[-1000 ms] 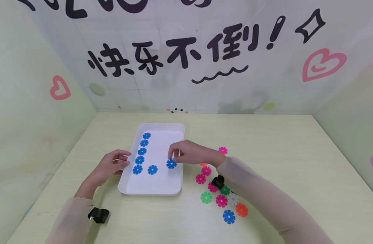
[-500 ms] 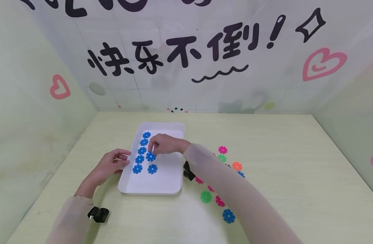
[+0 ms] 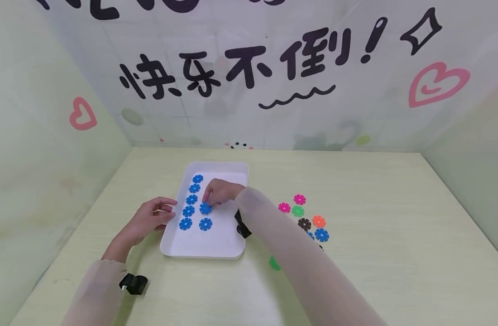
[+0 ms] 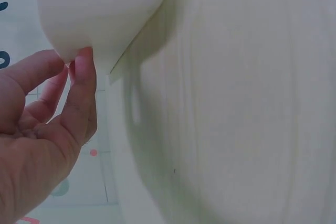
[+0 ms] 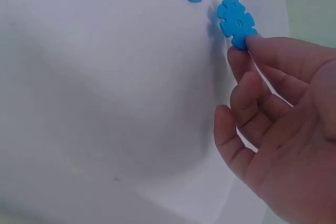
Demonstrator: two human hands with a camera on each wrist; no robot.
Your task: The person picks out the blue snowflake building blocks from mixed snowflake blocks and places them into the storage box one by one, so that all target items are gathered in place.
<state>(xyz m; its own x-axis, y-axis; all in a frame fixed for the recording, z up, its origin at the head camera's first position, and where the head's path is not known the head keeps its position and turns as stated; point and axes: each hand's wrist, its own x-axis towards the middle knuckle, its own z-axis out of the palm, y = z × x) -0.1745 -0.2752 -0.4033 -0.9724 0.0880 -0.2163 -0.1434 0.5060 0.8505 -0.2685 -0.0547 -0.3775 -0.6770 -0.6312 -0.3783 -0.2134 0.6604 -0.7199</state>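
A white tray [image 3: 222,242] lies on the table with a column of several blue snowflake discs [image 3: 188,211] along its left side. Beside the column's near end is another blue disc [image 3: 206,224]. Between thumb and fingertip, my right hand [image 3: 221,192] pinches a blue snowflake disc [image 5: 236,23] low over the tray, just beyond that single disc. In the right wrist view this disc is tilted on edge, its shadow on the tray floor. At the left rim, my left hand [image 3: 151,215] holds the tray's edge, thumb and fingers meeting there in the left wrist view.
Loose snowflake discs in pink, green, orange, black and blue lie right of the tray, among them an orange disc [image 3: 318,221] and a blue one [image 3: 322,235]. The right sleeve [image 3: 289,244] hides part of this group. A printed cloth [image 3: 241,117] stands behind the table.
My right hand has carried its blue disc leftward from the tray's right side, then lowered slightly beside the column. The left hand stays at the rim.
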